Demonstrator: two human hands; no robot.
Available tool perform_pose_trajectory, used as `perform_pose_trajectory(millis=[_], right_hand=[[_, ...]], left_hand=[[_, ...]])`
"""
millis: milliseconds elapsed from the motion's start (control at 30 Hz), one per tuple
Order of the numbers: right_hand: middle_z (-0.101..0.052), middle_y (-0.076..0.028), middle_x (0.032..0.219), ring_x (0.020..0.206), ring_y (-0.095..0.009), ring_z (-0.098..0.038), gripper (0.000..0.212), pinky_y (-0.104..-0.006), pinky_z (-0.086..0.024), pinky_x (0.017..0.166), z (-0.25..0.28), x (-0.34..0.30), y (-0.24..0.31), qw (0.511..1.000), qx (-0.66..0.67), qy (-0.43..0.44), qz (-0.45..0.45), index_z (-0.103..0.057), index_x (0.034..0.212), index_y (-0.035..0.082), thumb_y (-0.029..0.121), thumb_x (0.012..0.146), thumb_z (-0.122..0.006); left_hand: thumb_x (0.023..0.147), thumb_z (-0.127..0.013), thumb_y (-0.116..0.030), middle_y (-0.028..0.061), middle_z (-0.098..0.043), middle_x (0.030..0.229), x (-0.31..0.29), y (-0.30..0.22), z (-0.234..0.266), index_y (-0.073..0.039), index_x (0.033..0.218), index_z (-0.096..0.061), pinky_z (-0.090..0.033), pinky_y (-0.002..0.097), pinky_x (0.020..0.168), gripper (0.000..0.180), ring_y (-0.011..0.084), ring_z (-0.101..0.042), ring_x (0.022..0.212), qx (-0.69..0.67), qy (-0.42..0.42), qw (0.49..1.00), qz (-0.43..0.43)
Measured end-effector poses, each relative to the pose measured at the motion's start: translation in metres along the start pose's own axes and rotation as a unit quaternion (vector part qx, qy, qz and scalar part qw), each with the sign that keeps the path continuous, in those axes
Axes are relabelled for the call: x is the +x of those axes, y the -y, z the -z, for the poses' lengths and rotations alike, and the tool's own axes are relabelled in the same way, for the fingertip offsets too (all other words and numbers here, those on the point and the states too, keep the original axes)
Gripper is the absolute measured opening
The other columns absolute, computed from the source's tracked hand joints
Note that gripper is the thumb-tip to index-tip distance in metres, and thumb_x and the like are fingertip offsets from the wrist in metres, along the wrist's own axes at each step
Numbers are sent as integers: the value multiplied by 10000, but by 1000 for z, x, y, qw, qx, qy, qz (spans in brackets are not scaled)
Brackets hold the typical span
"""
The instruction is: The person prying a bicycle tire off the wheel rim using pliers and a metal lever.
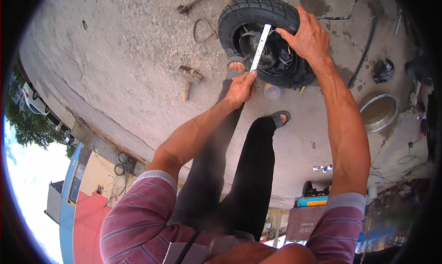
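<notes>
A black scooter wheel with a treaded tyre (258, 5) stands tilted in front of my feet, its hub side facing me. My left hand (241, 88) is closed round the near end of a flat, whitish metal bar (261, 47), which looks like a tyre lever. The bar's far end lies across the wheel's opening, near the inner edge of the tyre; whether it is hooked under the bead I cannot tell. Gripping the tyre's right side is my right hand (311, 38), fingers over the tread and thumb on the sidewall.
A wooden-handled hammer (186, 90) lies on the concrete to the left. Near the wheel's lower edge is a clear plastic tub (272, 92). A metal basin (380, 113) of murky water, a black hose (366, 52) and small bottles (327, 168) are on the right.
</notes>
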State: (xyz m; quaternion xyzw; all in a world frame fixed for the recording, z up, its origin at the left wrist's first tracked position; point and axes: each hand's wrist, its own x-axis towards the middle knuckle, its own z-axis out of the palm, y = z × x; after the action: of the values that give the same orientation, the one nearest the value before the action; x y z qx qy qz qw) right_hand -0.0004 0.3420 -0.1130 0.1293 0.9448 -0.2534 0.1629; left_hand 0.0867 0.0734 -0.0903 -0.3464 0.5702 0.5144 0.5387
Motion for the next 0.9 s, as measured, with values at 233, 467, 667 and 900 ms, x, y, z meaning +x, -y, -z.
perform_pose_trajectory(millis=[233,467,667,900], right_hand=[[-646,-185,1288,1147,-396,-672,841,-528,-555,914,-1,1,4,1000,-17,-1,-16,-507,1447,138,551,787,-824],[-649,-184,1262,1144,-394,-667,844,-528,-556,909,4,6,6,999,-21,2,-35,-508,1445,138,564,786,-820],[-654,-167,1257,1155,-386,-663,836,-517,-561,902,-2,9,0,999,-29,-8,-40,-523,1431,147,605,787,-797],[-642,-142,1306,1201,-374,-644,799,-512,-547,950,8,5,-3,998,18,7,-60,-532,1441,129,596,835,-763]], left_hand=[[1076,-522,-490,10,-503,634,-9,-15,-9,-83,855,-557,-318,277,401,464,109,-453,459,47,-28,998,-25],[1054,-558,-504,0,-456,647,-74,-137,-9,-71,920,-561,-272,280,391,453,94,-370,454,150,11,974,168],[1005,-651,-289,42,-553,736,-89,-231,-12,-14,1063,-589,-289,270,405,288,76,-391,490,272,47,938,212],[1031,-524,-118,40,-597,765,-89,-367,-26,67,1332,-576,-234,201,356,357,15,-322,436,393,56,916,54]])
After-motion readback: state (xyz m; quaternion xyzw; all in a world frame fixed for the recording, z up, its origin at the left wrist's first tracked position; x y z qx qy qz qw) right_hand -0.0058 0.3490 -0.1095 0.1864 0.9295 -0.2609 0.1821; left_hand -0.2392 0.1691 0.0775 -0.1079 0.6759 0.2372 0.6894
